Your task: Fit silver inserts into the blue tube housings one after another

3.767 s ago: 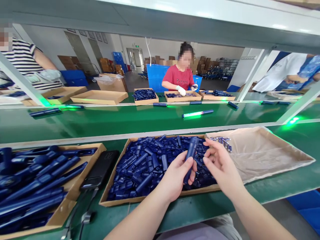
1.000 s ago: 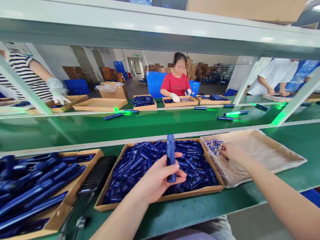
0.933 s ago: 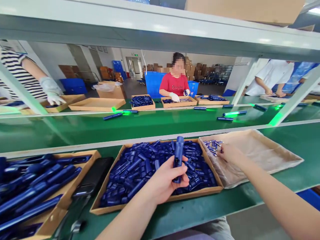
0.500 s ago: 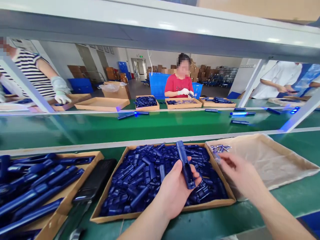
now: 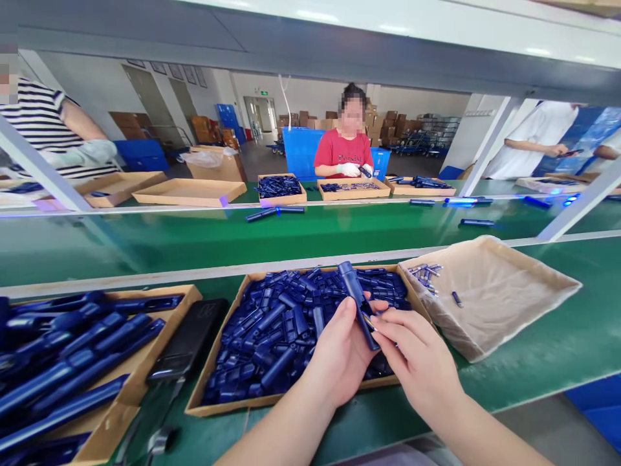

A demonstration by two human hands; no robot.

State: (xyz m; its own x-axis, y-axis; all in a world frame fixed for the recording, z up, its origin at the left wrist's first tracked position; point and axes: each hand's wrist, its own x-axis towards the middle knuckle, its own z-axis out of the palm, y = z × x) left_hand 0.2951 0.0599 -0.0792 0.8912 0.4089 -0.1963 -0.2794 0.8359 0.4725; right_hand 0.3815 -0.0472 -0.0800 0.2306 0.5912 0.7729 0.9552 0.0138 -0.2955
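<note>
My left hand point(image 5: 339, 353) is wrapped round a dark blue flashlight casing point(image 5: 353, 285), a plastic tube with an open slot facing up. The casing is tilted, its round end pointing away from me. At the slot, my right hand point(image 5: 417, 353) pinches a small shiny battery point(image 5: 369, 321), partly hidden by the fingertips and partly inside the casing. Beneath both hands lies a cardboard tray point(image 5: 194, 400) heaped with small blue plastic parts point(image 5: 272, 330). To the right, a lined tray point(image 5: 514, 291) holds several loose batteries point(image 5: 427, 275) in its left corner.
On the left stands a box of longer blue casings point(image 5: 72, 362), with a black power bank point(image 5: 189, 340) and its cable beside it. Beyond runs a green conveyor belt point(image 5: 204, 233) carrying blue flashlights, some lit. A shelf point(image 5: 310, 39) spans overhead. Co-workers, one in a red shirt point(image 5: 344, 152), sit opposite.
My right hand has moved left from the lined tray to the casing, bringing a battery to its slot. The left hand still holds the casing. The view has shifted slightly.
</note>
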